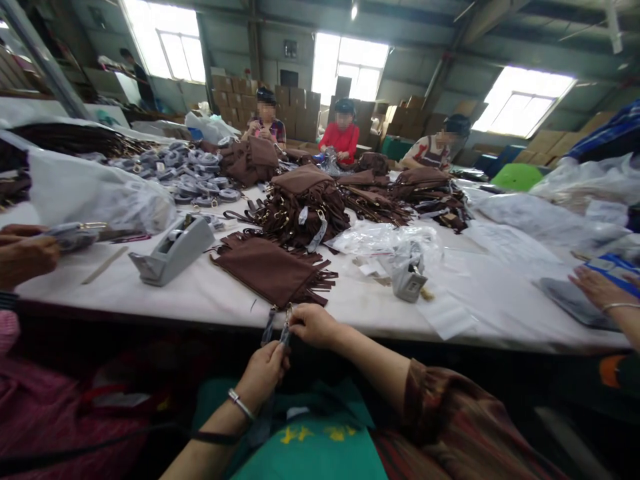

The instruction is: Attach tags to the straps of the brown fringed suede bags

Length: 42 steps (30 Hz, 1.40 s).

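A brown fringed bag (273, 270) lies flat at the front edge of the white table. My left hand (261, 372) is closed on a plastic-wrapped strap (285, 333) just off that edge. At the strap's upper end a gold metal clasp (289, 311) reaches the bag's near side. My right hand (316, 325) pinches around this clasp; the fingertips partly cover it. Another wrapped strap end (269, 327) hangs from the bag beside it. Whether the clasp is hooked to the bag, I cannot tell.
Brown bags are piled (300, 200) behind, with coiled grey straps (190, 170) left of them. A tape dispenser (175, 252) stands left, another (410, 277) right near clear plastic bags (370, 239). Co-workers' hands (30, 257) are at left and right; several people sit opposite.
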Available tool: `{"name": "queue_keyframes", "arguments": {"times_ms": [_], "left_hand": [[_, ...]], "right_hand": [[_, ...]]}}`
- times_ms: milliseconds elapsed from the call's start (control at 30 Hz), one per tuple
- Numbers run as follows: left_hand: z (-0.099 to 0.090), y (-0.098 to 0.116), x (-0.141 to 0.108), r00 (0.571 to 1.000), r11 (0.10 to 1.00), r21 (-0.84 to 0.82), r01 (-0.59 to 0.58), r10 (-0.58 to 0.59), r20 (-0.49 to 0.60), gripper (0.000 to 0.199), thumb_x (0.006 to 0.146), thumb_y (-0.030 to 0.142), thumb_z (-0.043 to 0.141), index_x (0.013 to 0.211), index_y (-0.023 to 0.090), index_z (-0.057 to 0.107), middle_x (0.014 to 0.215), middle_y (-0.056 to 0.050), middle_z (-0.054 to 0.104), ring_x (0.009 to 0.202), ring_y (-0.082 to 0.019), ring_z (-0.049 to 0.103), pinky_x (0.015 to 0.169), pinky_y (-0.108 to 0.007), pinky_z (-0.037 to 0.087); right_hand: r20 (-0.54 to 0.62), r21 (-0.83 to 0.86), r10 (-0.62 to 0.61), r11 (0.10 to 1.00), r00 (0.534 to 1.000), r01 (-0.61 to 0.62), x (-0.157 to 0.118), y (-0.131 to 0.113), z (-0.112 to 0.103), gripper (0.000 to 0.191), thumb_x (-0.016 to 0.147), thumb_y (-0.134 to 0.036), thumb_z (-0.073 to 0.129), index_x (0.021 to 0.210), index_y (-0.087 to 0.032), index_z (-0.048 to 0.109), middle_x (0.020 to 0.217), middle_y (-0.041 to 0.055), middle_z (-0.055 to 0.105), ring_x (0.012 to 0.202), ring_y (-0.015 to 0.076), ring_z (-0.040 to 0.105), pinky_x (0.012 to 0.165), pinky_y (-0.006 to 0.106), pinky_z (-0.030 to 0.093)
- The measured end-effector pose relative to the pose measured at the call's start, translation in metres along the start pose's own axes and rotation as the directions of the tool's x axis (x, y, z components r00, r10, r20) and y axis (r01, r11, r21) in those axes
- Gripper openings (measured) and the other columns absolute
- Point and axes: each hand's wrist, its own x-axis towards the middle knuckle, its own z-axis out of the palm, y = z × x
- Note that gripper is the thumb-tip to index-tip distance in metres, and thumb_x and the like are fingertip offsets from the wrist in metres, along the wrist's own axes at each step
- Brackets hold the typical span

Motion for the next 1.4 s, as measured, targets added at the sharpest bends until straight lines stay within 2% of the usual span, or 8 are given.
{"name": "queue_keyframes", "arguments": {"times_ms": [167,333,400,500,600,1067,1267,1400], "left_hand": [[0.005,0.004,0.001,0.998,0.997,-0.047,0.067,-0.067,0.004,0.036,0.078,0.054,0.049,0.074,0.018,0.055,0.052,0.006,0.046,0.038,-0.007,0.035,0.037,-0.02,0.029],[0.006,0.001,-0.002,0.996,0.993,-0.082,0.088,-0.088,0.002,0.033,0.08,0.05,0.05,0.072,0.019,0.053,0.049,0.008,0.041,0.037,-0.005,0.031,0.036,-0.018,0.023],[0.004,-0.001,-0.002,0.996,0.993,-0.081,0.083,-0.084,-0.007,0.032,0.08,0.05,0.049,0.073,0.019,0.053,0.05,0.007,0.042,0.037,-0.005,0.031,0.036,-0.018,0.023],[0.002,-0.002,0.002,0.997,0.996,-0.061,0.06,-0.063,-0.042,0.032,0.081,0.049,0.048,0.074,0.019,0.054,0.052,0.007,0.044,0.037,-0.006,0.032,0.037,-0.019,0.025],[0.001,-0.004,0.005,0.998,1.0,-0.007,0.028,-0.028,-0.053,0.032,0.082,0.049,0.048,0.073,0.019,0.054,0.051,0.006,0.044,0.037,-0.007,0.034,0.037,-0.02,0.026],[0.006,-0.005,0.004,0.998,0.999,0.001,0.039,-0.039,-0.044,0.035,0.08,0.052,0.045,0.074,0.018,0.054,0.052,0.005,0.048,0.037,-0.008,0.038,0.036,-0.02,0.03],[0.009,-0.001,0.004,0.996,0.997,-0.042,0.066,-0.068,-0.052,0.034,0.079,0.051,0.045,0.073,0.018,0.053,0.052,0.005,0.048,0.037,-0.008,0.041,0.037,-0.021,0.033],[0.01,0.0,0.006,0.994,0.997,-0.044,0.066,-0.07,-0.088,0.035,0.078,0.051,0.046,0.072,0.017,0.053,0.052,0.004,0.049,0.037,-0.008,0.042,0.037,-0.021,0.033]], "right_hand": [[-0.021,-0.196,0.085,0.977,0.996,-0.087,0.003,-0.003,0.002,0.01,0.082,-0.024,0.057,0.078,-0.018,0.064,0.087,0.0042,0.063,0.081,0.0153,0.057,0.071,0.025,0.041],[-0.191,-0.31,0.213,0.913,0.958,-0.265,0.011,0.008,-0.005,0.012,0.084,-0.019,0.051,0.083,-0.016,0.063,0.092,0.0089,0.063,0.081,0.0181,0.058,0.071,0.028,0.041],[-0.195,-0.251,0.181,0.941,0.964,-0.227,0.011,0.011,-0.011,0.012,0.083,-0.016,0.051,0.083,-0.016,0.063,0.09,0.0076,0.064,0.081,0.0174,0.058,0.072,0.028,0.042],[-0.103,-0.076,0.054,0.995,0.993,-0.062,0.006,0.01,-0.015,0.009,0.084,-0.02,0.056,0.086,-0.018,0.065,0.086,0.0038,0.065,0.081,0.0153,0.059,0.075,0.025,0.043],[-0.044,0.012,-0.002,1.0,0.999,0.002,0.001,0.004,-0.011,0.012,0.083,-0.023,0.061,0.092,-0.019,0.066,0.091,0.0034,0.064,0.081,0.0139,0.059,0.076,0.024,0.044],[-0.111,-0.005,-0.006,1.0,0.994,0.006,0.008,0.004,0.012,0.01,0.074,-0.008,0.059,0.073,-0.015,0.065,0.09,0.0065,0.061,0.087,0.0161,0.058,0.081,0.026,0.048],[-0.155,-0.122,-0.032,0.992,0.987,0.013,0.007,-0.001,0.012,0.009,0.076,-0.013,0.058,0.079,-0.014,0.067,0.131,0.0147,0.05,0.116,0.0231,0.052,0.098,0.032,0.043],[-0.088,-0.166,0.012,0.986,0.996,-0.027,0.011,-0.001,0.009,0.012,0.079,-0.018,0.056,0.081,-0.016,0.067,0.13,0.0112,0.052,0.111,0.0216,0.056,0.095,0.031,0.045]]}}
